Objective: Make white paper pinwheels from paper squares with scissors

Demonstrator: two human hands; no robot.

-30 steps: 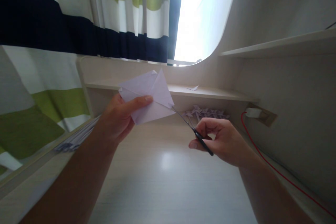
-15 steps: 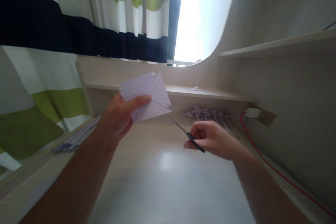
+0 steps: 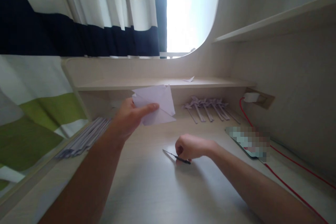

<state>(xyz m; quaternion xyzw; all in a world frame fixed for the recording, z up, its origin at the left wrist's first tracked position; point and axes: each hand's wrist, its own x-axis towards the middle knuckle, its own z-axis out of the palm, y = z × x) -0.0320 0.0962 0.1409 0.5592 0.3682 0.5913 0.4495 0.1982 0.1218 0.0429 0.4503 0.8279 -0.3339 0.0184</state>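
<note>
My left hand [image 3: 133, 115] pinches a white square of paper [image 3: 164, 103], raised above the desk. Slits run in from the paper's corners and split its edges into pointed flaps. The thumb lies across its face, with the other fingers hidden behind. Lower and to the right, my right hand [image 3: 190, 147] grips a small pair of scissors with black handles [image 3: 183, 161]. The blades are together and point left, close over the desk top; whether they touch it I cannot tell.
Several paper pinwheels on sticks [image 3: 207, 106] lie at the back right. Rolled paper sticks [image 3: 85, 136] are bundled at the left. A folded scrap [image 3: 189, 79] rests on the back shelf [image 3: 120, 85]. A phone [image 3: 246, 141], partly blurred, and a red cable [image 3: 291, 185] occupy the right side.
My right hand has moved down and a little left with the scissors, close to the desk. The paper in my left hand sits slightly further right. The view has shifted, showing the phone.
</note>
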